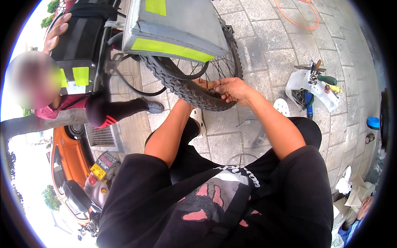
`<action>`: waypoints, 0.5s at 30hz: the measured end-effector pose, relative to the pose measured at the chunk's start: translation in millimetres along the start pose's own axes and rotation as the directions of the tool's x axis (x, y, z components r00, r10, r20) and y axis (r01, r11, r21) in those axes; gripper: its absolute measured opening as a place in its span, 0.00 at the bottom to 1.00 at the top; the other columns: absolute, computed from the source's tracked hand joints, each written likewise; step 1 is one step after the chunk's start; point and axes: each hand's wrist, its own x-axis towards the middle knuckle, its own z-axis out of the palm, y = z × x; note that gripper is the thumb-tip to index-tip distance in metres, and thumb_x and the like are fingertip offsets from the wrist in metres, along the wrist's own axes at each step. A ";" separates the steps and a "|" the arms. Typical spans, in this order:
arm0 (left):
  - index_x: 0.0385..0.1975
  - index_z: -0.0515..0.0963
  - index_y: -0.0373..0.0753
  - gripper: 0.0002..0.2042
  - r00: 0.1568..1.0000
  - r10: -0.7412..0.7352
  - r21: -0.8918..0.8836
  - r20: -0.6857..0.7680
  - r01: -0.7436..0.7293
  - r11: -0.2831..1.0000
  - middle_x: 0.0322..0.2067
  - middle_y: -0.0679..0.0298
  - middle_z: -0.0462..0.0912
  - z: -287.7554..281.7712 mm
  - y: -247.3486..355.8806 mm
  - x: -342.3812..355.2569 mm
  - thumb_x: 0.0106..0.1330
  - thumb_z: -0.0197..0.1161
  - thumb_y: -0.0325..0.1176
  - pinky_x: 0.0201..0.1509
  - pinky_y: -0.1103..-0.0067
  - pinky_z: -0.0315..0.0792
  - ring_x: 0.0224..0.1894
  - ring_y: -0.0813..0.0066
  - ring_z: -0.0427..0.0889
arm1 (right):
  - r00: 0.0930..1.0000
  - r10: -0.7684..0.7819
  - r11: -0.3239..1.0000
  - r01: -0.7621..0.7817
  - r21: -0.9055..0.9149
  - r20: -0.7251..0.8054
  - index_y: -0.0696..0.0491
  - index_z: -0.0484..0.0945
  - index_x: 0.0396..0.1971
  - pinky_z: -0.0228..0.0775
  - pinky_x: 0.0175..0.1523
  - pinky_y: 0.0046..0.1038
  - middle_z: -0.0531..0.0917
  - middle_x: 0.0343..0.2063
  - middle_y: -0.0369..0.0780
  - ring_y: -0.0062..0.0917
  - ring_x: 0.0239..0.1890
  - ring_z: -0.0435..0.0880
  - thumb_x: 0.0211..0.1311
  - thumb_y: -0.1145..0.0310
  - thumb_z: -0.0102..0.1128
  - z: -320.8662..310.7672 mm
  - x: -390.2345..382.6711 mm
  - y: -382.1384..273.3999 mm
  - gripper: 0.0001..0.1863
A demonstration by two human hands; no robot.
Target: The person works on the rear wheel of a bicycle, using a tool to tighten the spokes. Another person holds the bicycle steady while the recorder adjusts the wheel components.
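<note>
A bicycle wheel with a black knobby tire (188, 91) stands in front of me, its thin spokes (215, 68) visible below a grey bag with yellow-green strips (178, 31). My left hand (205, 84) reaches round behind the tire, and its fingertips show at the inner side of the rim. Closed in a pinch, my right hand (233, 89) meets the left fingertips at the same spot on the rim. Whatever small part the fingers grip there is too small to make out. The tire hides most of my left palm.
A white tool container (300, 84) with pliers and screwdrivers stands to the right on the paving. An orange hose (317, 18) lies at the far right. On the left, a person's hand (57, 34) rests on the black bag. A blue-capped jar (373, 122) is farther right.
</note>
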 end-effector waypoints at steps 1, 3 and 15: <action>0.36 0.81 0.34 0.18 0.996 0.034 -0.019 -0.085 -0.036 0.999 0.28 0.67 0.83 4.8 1.1 -6.0 0.68 0.70 0.46 0.29 0.79 0.71 0.27 0.77 0.80 | 1.000 0.003 1.000 -0.003 -0.007 -0.017 0.57 0.83 0.49 0.67 0.23 0.18 0.82 0.29 0.33 0.14 0.23 0.77 0.65 0.71 0.65 1.1 -0.5 -1.2 0.13; 0.33 0.80 0.34 0.20 0.971 0.151 0.011 -0.186 -0.152 0.988 0.27 0.66 0.82 4.3 -9.1 -3.0 0.67 0.71 0.48 0.29 0.78 0.71 0.26 0.77 0.78 | 0.999 0.015 1.000 -0.016 -0.013 -0.049 0.58 0.82 0.49 0.65 0.22 0.19 0.82 0.29 0.33 0.15 0.23 0.77 0.65 0.70 0.66 2.6 0.0 -1.4 0.14; 0.18 0.80 0.32 0.25 0.914 0.315 0.384 -0.255 -0.203 0.901 0.17 0.62 0.77 0.5 3.0 1.2 0.66 0.68 0.50 0.26 0.73 0.66 0.22 0.76 0.71 | 0.994 0.113 0.979 -0.113 0.171 0.008 0.55 0.80 0.45 0.47 0.15 0.18 0.81 0.30 0.33 0.10 0.15 0.62 0.67 0.71 0.65 3.1 -2.3 -8.0 0.09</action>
